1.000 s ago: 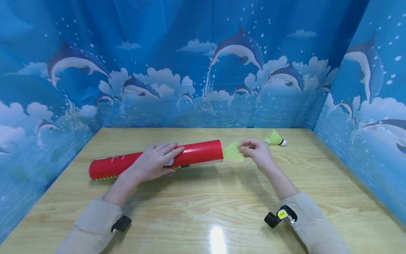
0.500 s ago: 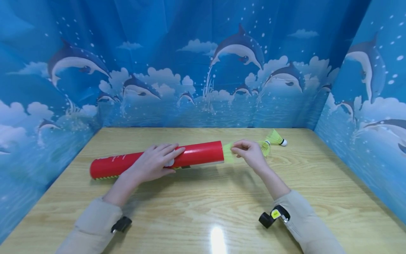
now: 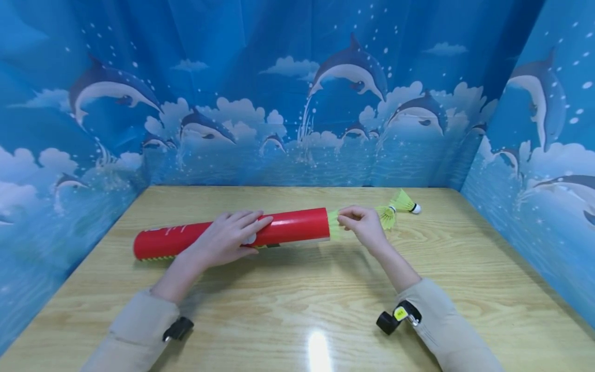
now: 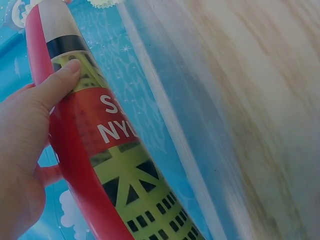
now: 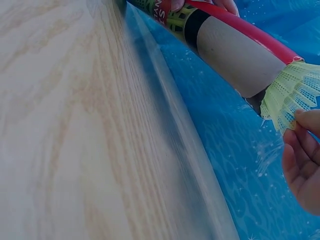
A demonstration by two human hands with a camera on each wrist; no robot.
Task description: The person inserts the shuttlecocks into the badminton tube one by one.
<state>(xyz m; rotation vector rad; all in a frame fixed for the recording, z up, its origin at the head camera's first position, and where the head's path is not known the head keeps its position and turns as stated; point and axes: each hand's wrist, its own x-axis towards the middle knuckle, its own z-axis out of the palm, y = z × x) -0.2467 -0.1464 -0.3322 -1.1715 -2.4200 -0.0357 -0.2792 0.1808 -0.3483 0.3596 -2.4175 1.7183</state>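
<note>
My left hand (image 3: 228, 235) grips a long red shuttlecock tube (image 3: 297, 225) around its middle, thumb on the near side. In the left wrist view the tube (image 4: 75, 125) shows a clear window with yellow-green shuttlecocks inside. The tube lies slantwise, its open end to the right. At that end my right hand (image 3: 367, 227) pinches the skirt edge of a yellow-green shuttlecock (image 3: 333, 225) between thumb and fingers. The right wrist view shows this shuttlecock (image 5: 290, 92) with its narrow end inside the tube's mouth and its mesh skirt sticking out.
Two more yellow-green shuttlecocks lie on the wooden table (image 3: 279, 310) behind my right hand: one with a white cork (image 3: 408, 202) farther back, one (image 3: 388, 216) nearer. A blue dolphin-print curtain (image 3: 279, 103) stands along the back and sides.
My right hand has moved left, pushing the shuttlecock deeper into the tube, so less of its skirt shows. The tube has shifted slightly right; my left hand keeps its grip.
</note>
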